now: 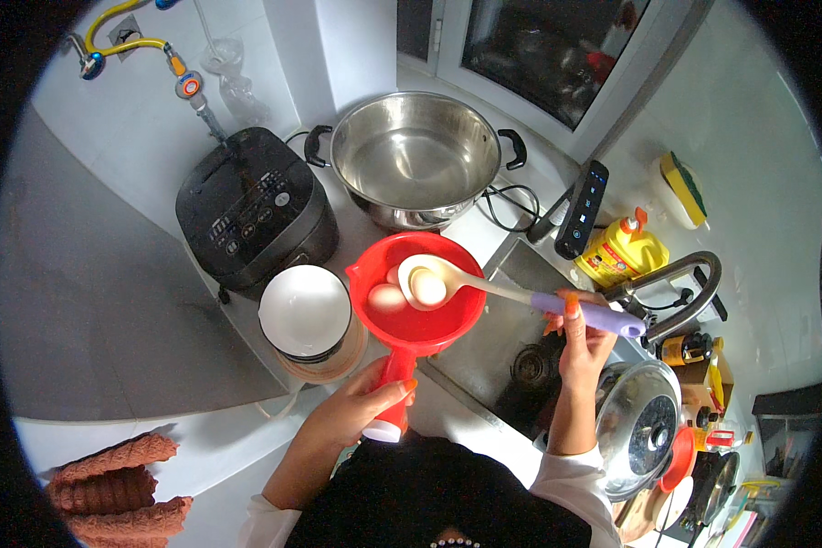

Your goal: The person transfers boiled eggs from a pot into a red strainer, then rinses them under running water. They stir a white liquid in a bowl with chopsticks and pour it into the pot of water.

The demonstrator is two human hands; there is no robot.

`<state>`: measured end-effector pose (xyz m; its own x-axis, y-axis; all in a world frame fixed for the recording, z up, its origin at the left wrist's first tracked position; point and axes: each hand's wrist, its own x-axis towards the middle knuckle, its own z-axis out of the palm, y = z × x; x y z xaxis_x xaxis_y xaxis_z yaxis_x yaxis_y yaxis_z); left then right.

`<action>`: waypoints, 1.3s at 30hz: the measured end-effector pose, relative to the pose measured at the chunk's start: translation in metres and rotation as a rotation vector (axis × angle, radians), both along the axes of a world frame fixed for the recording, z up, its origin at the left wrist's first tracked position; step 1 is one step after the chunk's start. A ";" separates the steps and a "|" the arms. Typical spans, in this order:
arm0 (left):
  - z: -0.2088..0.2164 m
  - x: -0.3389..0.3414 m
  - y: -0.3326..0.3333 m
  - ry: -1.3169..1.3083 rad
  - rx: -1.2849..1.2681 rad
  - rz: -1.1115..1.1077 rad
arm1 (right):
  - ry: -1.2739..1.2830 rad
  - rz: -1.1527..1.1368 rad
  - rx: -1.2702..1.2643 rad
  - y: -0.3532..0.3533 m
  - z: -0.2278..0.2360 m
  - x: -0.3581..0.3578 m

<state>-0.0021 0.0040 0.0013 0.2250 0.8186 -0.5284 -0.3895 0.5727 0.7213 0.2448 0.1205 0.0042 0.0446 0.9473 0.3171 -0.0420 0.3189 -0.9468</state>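
My left hand (365, 402) is wrapped round the handle of a red ladle-like scoop (466, 320) with a small pouring lip on its left rim. Several eggs (386, 299) lie inside its bowl. In my right hand (583, 338) is a spoon (498, 289) with a cream head and a purple handle. One egg (427, 287) rests in the spoon's head, above the scoop's bowl. Just left of the scoop stands a white bowl (305, 310), stacked on something dark over a round wooden board (352, 356). The spoon's handle crosses over the sink (484, 352).
Behind the scoop sits a large steel pot (415, 151) with black handles. A black rice cooker (254, 212) is at the left. Along the right are a faucet (708, 283), a yellow bottle (626, 251), a black control device (582, 210) and a pot lid (639, 429).
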 end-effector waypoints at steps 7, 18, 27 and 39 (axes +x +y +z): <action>-0.003 0.000 -0.001 -0.019 0.024 -0.029 | -0.277 0.068 0.188 -0.020 0.003 0.003; -0.007 0.000 -0.005 -0.020 0.016 -0.018 | -0.495 0.247 0.508 -0.039 0.000 0.008; -0.019 -0.001 -0.012 -0.007 -0.011 -0.038 | -0.487 0.191 0.504 -0.044 -0.012 0.007; -0.021 0.003 -0.018 0.069 0.004 -0.051 | -0.395 -0.057 0.470 -0.049 -0.021 0.010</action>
<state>0.0012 -0.0144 -0.0200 0.2299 0.8091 -0.5409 -0.3088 0.5877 0.7478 0.2548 0.0712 -0.0166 -0.1152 0.7021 0.7027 0.3130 0.6970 -0.6451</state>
